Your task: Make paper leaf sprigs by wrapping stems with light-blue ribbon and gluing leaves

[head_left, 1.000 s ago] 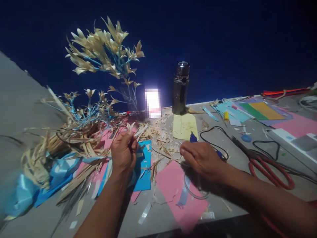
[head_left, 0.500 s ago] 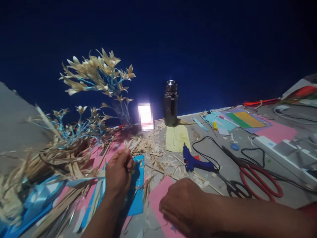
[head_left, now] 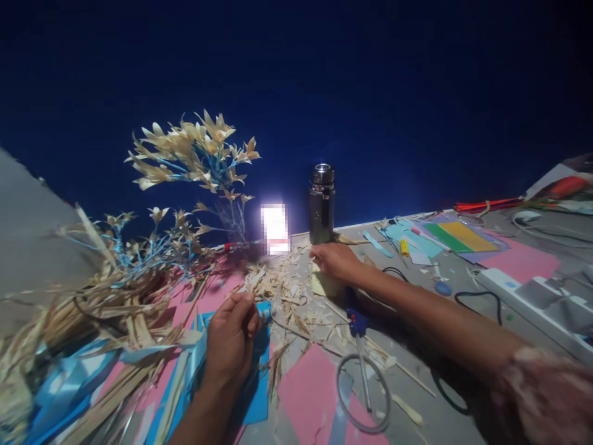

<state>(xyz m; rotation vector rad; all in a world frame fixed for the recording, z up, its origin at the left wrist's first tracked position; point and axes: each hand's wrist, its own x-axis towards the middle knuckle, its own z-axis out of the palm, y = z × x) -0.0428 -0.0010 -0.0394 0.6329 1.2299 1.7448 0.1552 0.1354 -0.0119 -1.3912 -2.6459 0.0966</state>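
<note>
Left hand (head_left: pixel 233 334): fingertips drawn close; contents cannot be told.
Right hand (head_left: pixel 340 262): fingers curled over yellow paper (head_left: pixel 323 285); grip unclear.
Husk shavings (head_left: pixel 278 283): likely light, brittle; pinch ends gently.

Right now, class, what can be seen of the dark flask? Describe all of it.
The flask looks metallic: a dark, glossy, roughly cylindrical body with a few pale specks, topped by a shiny silvery cap. It stands upright, capped, near the far edge of the table. The right hand is just in front of its base; whether they touch cannot be told.
</note>
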